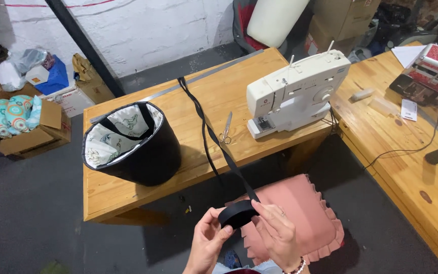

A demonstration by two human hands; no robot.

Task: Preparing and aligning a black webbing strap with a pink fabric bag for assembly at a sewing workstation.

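My left hand [209,241] and my right hand [277,236] together hold a roll of black strap [236,214] in front of me, below the table edge. A length of the strap [214,137] runs from the roll up across the wooden table [128,195] to its far side. A black fabric bucket bag [135,144] with a printed white lining stands on the table's left part. Scissors [226,129] lie beside the strap, and a white sewing machine [295,94] stands at the table's right end.
A pink cushioned stool [310,213] sits under my hands. A second wooden table [406,152] at the right carries a cable, papers and a red patterned case [432,68]. Cardboard boxes with fabric [21,122] lie on the floor at the left by a white wall.
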